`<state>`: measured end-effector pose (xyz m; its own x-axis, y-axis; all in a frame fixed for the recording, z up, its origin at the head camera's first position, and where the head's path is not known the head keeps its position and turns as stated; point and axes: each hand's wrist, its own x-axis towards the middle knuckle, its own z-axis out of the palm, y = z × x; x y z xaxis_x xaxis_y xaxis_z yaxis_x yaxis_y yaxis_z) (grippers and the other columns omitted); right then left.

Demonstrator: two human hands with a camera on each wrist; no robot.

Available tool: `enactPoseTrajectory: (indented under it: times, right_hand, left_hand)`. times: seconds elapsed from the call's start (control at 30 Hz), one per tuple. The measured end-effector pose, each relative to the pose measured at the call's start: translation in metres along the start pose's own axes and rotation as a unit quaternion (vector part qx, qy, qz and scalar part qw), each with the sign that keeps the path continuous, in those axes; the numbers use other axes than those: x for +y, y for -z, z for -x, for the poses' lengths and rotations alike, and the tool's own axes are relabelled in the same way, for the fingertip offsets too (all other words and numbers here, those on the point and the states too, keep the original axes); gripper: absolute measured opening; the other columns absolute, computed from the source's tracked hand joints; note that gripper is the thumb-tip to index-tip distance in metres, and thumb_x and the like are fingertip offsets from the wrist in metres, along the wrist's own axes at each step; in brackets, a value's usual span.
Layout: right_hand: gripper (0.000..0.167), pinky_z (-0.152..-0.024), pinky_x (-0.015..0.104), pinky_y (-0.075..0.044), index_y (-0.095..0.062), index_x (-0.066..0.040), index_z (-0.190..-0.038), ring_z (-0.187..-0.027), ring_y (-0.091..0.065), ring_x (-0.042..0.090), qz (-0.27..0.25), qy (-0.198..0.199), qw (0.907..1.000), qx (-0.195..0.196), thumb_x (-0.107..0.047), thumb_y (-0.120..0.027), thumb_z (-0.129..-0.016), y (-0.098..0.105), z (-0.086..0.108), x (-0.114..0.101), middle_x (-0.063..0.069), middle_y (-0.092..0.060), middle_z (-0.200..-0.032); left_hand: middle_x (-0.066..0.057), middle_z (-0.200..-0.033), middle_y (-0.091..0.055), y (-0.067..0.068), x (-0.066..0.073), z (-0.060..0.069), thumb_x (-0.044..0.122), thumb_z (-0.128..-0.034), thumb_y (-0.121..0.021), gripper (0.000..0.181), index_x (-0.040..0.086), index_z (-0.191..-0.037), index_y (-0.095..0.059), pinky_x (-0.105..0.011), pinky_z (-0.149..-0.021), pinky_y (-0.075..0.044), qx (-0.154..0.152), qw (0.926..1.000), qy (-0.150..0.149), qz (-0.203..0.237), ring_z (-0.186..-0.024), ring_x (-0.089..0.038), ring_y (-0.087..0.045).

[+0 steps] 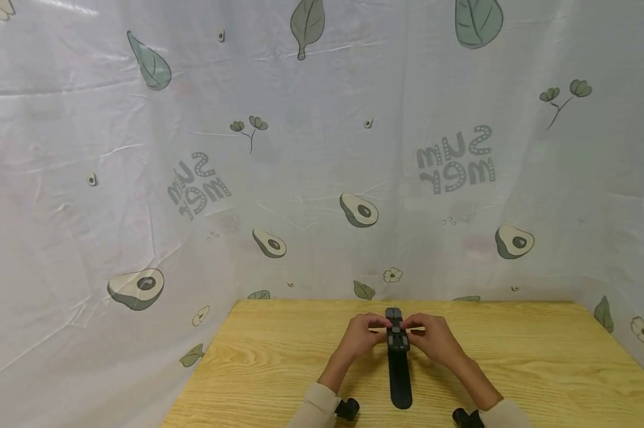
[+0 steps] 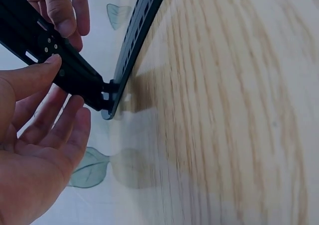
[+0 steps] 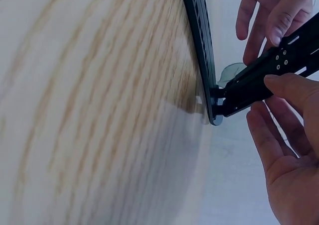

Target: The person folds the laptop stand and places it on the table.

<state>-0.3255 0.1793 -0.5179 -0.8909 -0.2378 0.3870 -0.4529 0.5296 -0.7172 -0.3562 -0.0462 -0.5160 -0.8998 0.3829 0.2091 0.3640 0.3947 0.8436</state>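
Observation:
A black hinged folding stand (image 1: 400, 380) lies lengthwise on the table, its long round-ended base bar pointing toward me. In the left wrist view its riveted upper arm (image 2: 75, 78) is raised at an angle from the slotted base bar (image 2: 130, 48), joined by a hinge at one end. My left hand (image 1: 358, 337) pinches the left side of the upper arm between thumb and fingers. From the other side, my right hand (image 1: 433, 337) pinches the same arm, thumb on top and fingers beneath, as the right wrist view also shows.
The stand rests on a light wood-grain table (image 1: 279, 356). A pale curtain (image 1: 311, 178) printed with leaves and avocados hangs behind the table's far edge and along its left side. Black wrist devices (image 1: 347, 409) show near both sleeves.

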Motion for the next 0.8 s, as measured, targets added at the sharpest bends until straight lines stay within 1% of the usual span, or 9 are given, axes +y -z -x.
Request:
enactPoseTrajectory:
  times: [0.1,0.17,0.3,0.37,0.6,0.7,0.8]
  right_hand:
    - [0.018,-0.092,0.040,-0.066,-0.080,-0.006,-0.108,-0.110,-0.075,0.039,0.001,0.008,0.9999,-0.009,0.004,-0.078,-0.093,0.0011,-0.0001,-0.0001,0.012,-0.077,-0.112]
    - [0.017,-0.092,0.041,-0.066,-0.080,-0.006,-0.108,-0.108,-0.075,0.039,0.004,0.015,0.9998,-0.015,0.003,-0.078,-0.094,0.0017,-0.0002,-0.0002,0.011,-0.077,-0.111]
    - [0.016,-0.091,0.043,-0.066,-0.080,-0.006,-0.107,-0.107,-0.075,0.038,0.015,0.020,0.9994,-0.026,0.003,-0.078,-0.094,0.0015,-0.0001,-0.0008,0.011,-0.077,-0.109]
    - [0.016,-0.090,0.044,-0.066,-0.080,-0.007,-0.106,-0.106,-0.075,0.038,0.023,0.023,0.9990,-0.032,0.003,-0.078,-0.093,0.0009,-0.0001,-0.0008,0.011,-0.077,-0.109]
    - [0.017,-0.089,0.042,-0.067,-0.081,-0.008,-0.102,-0.104,-0.075,0.035,0.038,0.025,0.9982,-0.038,0.005,-0.078,-0.092,0.0003,-0.0003,0.0002,0.008,-0.077,-0.106]
    - [0.016,-0.088,0.042,-0.067,-0.081,-0.008,-0.101,-0.102,-0.076,0.034,0.041,0.026,0.9980,-0.040,0.005,-0.079,-0.092,-0.0002,0.0004,0.0014,0.007,-0.078,-0.105]
    - [0.016,-0.087,0.039,-0.067,-0.081,-0.009,-0.099,-0.101,-0.076,0.032,0.044,0.020,0.9979,-0.044,0.004,-0.080,-0.091,-0.0023,0.0015,0.0023,0.005,-0.078,-0.103]
  left_hand:
    - [-0.007,-0.121,-0.078,0.0006,0.0000,0.0001,0.006,-0.0950,-0.081,0.014,0.009,-0.109,-0.083,-0.035,-0.092,-0.066,-0.005,0.9999,-0.002,-0.011,-0.118,-0.031,-0.075]
    - [-0.008,-0.120,-0.077,0.0010,-0.0001,0.0005,0.005,-0.0956,-0.080,0.014,0.009,-0.109,-0.083,-0.035,-0.092,-0.066,-0.011,0.9997,-0.009,-0.018,-0.118,-0.031,-0.074]
    - [-0.009,-0.120,-0.076,0.0017,-0.0006,0.0018,0.003,-0.0970,-0.078,0.015,0.007,-0.110,-0.083,-0.034,-0.092,-0.066,-0.023,0.9993,-0.020,-0.024,-0.119,-0.032,-0.074]
    - [-0.009,-0.120,-0.076,0.0016,-0.0015,0.0021,0.003,-0.0969,-0.078,0.014,0.007,-0.110,-0.083,-0.033,-0.092,-0.066,-0.027,0.9991,-0.020,-0.025,-0.119,-0.032,-0.074]
    - [-0.009,-0.118,-0.076,-0.0001,-0.0034,0.0027,-0.001,-0.0939,-0.080,0.016,0.006,-0.107,-0.082,-0.031,-0.090,-0.066,-0.030,0.9988,-0.026,-0.029,-0.118,-0.033,-0.074]
    - [-0.008,-0.116,-0.075,-0.0009,-0.0034,0.0037,-0.003,-0.0925,-0.080,0.017,0.006,-0.106,-0.083,-0.030,-0.089,-0.066,-0.031,0.9986,-0.029,-0.031,-0.117,-0.032,-0.074]
    - [-0.007,-0.115,-0.075,-0.0020,-0.0043,0.0047,-0.004,-0.0916,-0.081,0.016,0.007,-0.104,-0.082,-0.028,-0.088,-0.065,-0.034,0.9980,-0.034,-0.040,-0.115,-0.029,-0.075]
